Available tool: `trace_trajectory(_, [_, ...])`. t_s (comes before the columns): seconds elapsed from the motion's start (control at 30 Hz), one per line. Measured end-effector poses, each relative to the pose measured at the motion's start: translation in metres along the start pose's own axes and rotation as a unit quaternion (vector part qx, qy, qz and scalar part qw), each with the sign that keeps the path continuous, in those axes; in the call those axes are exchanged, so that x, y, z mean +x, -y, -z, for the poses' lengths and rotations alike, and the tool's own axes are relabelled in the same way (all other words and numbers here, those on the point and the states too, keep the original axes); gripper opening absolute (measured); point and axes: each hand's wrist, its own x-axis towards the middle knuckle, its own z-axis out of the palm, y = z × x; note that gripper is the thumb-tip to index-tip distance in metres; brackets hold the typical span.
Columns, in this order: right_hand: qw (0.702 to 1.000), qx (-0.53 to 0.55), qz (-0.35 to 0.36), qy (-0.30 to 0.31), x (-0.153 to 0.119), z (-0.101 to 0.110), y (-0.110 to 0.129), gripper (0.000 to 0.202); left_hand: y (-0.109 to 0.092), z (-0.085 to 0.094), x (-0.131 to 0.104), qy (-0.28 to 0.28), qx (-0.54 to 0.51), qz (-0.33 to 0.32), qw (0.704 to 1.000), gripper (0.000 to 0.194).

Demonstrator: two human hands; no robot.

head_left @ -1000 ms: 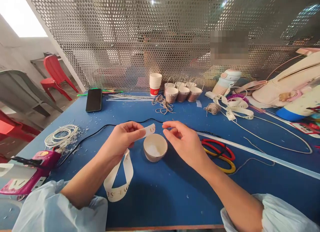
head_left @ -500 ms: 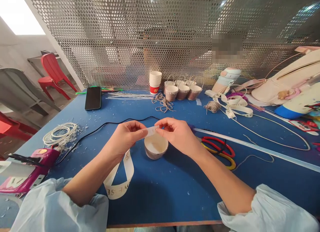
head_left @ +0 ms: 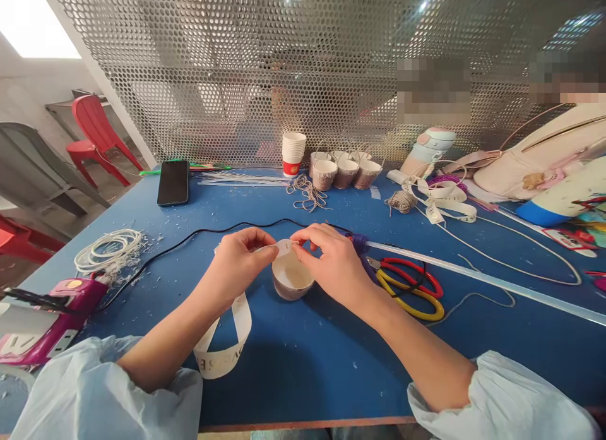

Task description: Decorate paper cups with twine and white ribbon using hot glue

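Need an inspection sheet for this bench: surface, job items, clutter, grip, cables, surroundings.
Surface: blue table, white scraps on it, mostly around the white coil.
Job items: printed ribbon, looped below the left hand; small cup, upright between the hands.
Clutter: phone, stacked paper cups, brownish cups, tool with red and yellow handles.
Grip: left hand pinches the ribbon near the cup's far rim; right hand meets it there, pinch unclear.
Cables: black cable runs from near the purple power strip across the table, passing behind the hands.
Surroundings: perforated metal screen behind the table; red chair off to the left.
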Motion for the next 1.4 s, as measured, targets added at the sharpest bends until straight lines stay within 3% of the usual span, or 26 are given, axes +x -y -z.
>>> trace_trajectory(0.3, [0.999, 0.047, -0.017, 0.008, -0.0001, -0.0015, -0.0004, 0.013, 0.0035, -0.0011, -0.0001, -0.016, 0.066, -0.05, 0.996, 0.009])
trace_trajectory(0.63, [0.999, 0.031, -0.009, 0.012, 0.0015, -0.0013, -0.0014, 0.014, 0.0065, -0.0023, -0.0039, -0.044, 0.179, -0.093, 0.978, 0.008])
trace_trajectory(1.4, [0.999, 0.011, -0.012, 0.047, 0.0043, -0.0011, -0.0009, 0.017, 0.0064, -0.0074, -0.0066, -0.06, 0.202, -0.163, 0.964, 0.007])
